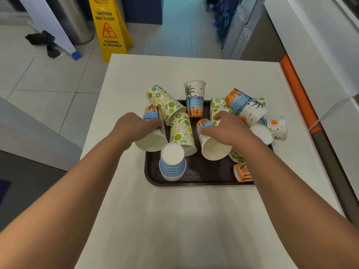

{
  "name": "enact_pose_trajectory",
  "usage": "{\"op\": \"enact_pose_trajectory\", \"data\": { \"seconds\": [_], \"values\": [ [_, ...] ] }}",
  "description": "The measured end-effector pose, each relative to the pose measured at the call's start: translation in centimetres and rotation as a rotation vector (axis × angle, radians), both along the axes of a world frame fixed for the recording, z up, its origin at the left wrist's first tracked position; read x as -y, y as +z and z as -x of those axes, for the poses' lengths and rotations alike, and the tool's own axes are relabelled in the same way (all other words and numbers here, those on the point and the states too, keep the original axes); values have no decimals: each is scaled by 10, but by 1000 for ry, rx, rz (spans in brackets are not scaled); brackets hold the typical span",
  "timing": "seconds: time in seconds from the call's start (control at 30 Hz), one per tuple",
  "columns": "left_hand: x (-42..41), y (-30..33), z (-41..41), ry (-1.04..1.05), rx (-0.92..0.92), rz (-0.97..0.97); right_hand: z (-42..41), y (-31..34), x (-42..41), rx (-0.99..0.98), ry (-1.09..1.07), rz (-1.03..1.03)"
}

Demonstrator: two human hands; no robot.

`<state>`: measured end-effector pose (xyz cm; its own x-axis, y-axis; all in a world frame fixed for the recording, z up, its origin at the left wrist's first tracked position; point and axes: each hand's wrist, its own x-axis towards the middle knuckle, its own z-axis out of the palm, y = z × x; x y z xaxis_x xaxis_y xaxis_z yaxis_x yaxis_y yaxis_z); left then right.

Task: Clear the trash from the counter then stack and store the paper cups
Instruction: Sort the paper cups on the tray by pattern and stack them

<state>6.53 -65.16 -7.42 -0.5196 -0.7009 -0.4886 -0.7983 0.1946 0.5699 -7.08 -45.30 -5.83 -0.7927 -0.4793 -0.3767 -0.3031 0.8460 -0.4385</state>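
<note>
- Now the left hand (134,126) grips a beach-print cup (152,131) lying on its side, its fingers curled over the wall and its open mouth turned toward the person.
- The right hand (227,129) holds another tipped beach-print cup (211,144), thumb on the near side, fingers curled over the top.
- Between the two sets of fingers lies a lime-print cup (181,131) on its side; just below the left fingers stands an upturned blue-striped cup (172,162).
- Beyond the fingers, one palm-tree cup (194,98) stands upright, with a second lime-print cup (165,102) tilted beside it.
- To the right of the right fingers, more cups are heaped, among them a sun-print cup (276,127) on its side.
- All of these sit on or over a dark tray (204,177) on the white tabletop (184,220).
- Past the tabletop's far edge, a yellow wet-floor sign (108,28) stands on the tiled floor (38,74).
</note>
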Motion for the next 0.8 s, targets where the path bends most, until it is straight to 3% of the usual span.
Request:
{"op": "enact_pose_trajectory", "data": {
  "seconds": [0.23,0.4,0.6,0.8],
  "values": [
    [-28,55,4,31,-325,-50,-21,5,-40,55,-154,277],
    [-66,74,13,24,-570,-164,-46,-23,-57,-1,-136,459],
    [-108,66,11,-182,-568,84,-71,-68,-69,4,-90,520],
    [-149,46,9,-258,-642,133,-74,-83,-79,91,-105,574]
  ]
}}
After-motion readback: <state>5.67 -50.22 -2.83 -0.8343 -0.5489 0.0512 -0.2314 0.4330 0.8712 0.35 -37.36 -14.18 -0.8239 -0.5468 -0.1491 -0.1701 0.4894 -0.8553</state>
